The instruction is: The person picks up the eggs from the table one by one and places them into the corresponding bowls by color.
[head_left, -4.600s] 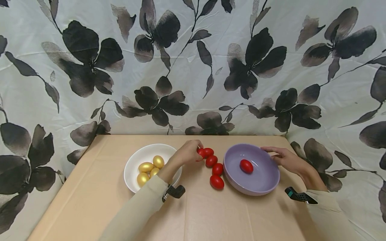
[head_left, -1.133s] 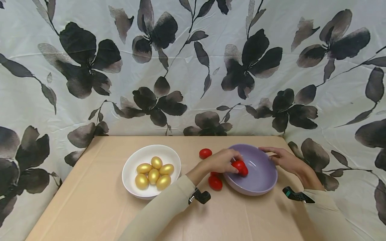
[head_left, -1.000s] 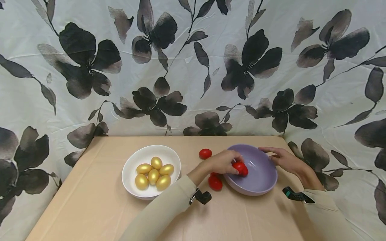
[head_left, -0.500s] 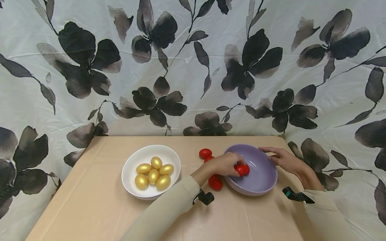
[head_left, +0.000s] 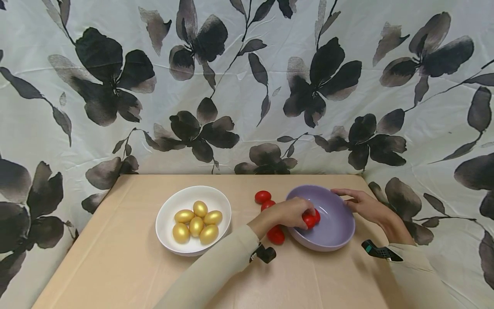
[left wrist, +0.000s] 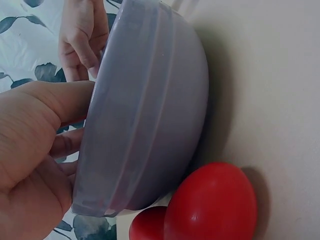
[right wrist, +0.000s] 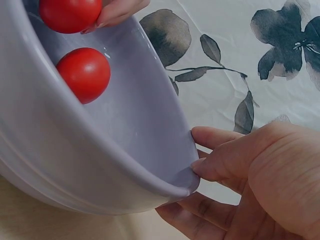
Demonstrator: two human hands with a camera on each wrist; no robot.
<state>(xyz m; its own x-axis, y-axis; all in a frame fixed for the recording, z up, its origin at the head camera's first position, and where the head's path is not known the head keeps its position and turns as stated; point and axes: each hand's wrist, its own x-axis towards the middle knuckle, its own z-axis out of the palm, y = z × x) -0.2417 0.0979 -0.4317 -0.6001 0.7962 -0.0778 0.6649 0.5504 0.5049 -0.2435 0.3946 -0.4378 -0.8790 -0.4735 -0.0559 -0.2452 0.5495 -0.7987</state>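
In the head view my left hand [head_left: 293, 212] is over the left rim of a purple bowl [head_left: 335, 236], fingers bent around a glossy red egg [head_left: 308, 221] inside it. A second red egg [right wrist: 85, 75] lies in the bowl, just below the held one in the right wrist view. My right hand [head_left: 362, 206] rests at the bowl's right rim; its thumb [right wrist: 212, 165] touches the edge and the other fingers lie along the outside. The left wrist view shows the left palm [left wrist: 25, 155] beside the bowl's wall, with the fingertips hidden inside.
Red eggs [head_left: 263, 197] lie in a rough row left of the bowl, the nearest red egg [head_left: 275, 235] close to its wall and partly behind my left wrist. A white bowl [head_left: 164, 234] at the left holds several gold eggs [head_left: 197, 226]. Floral cloth [head_left: 247, 86] hangs behind the table.
From the back of the red row, my left hand has moved right into the purple bowl with a red egg. Over the last second it has shifted slightly toward me. The right hand stays put.
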